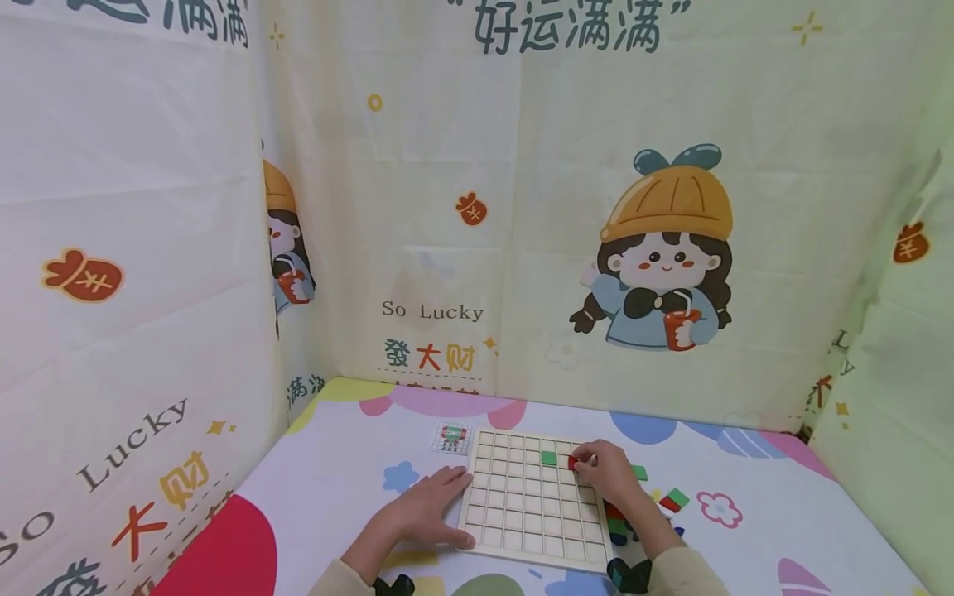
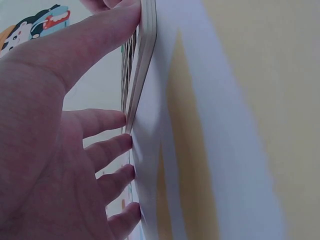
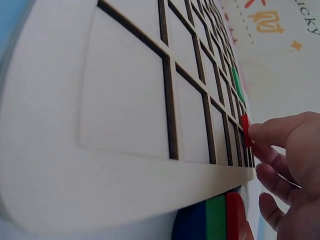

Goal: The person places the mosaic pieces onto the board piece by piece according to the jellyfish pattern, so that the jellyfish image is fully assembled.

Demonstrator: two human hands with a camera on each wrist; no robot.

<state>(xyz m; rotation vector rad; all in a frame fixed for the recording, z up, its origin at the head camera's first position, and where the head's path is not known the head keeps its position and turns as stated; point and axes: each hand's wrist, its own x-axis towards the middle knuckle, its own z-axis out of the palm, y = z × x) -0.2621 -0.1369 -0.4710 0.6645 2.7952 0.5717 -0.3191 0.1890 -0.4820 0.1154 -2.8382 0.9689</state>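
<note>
A wooden grid board (image 1: 514, 498) lies flat on the patterned tablecloth. My right hand (image 1: 609, 472) pinches a small red square tile (image 3: 245, 130) between thumb and fingers at the board's far right part. To the left of it, a green square tile (image 1: 549, 458) sits in a cell of the grid. Along the board's left side rests my left hand (image 1: 423, 507), its fingertips against the edge and its thumb (image 2: 107, 27) at the near left corner. The other cells in sight are bare wood.
Loose coloured tiles (image 1: 674, 500) lie right of the board, partly behind the right forearm. Blue, green and red pieces (image 3: 216, 220) stand side by side near its right edge. A small picture card (image 1: 450, 437) lies beyond the left hand. Printed cloth walls (image 1: 417, 248) enclose the table.
</note>
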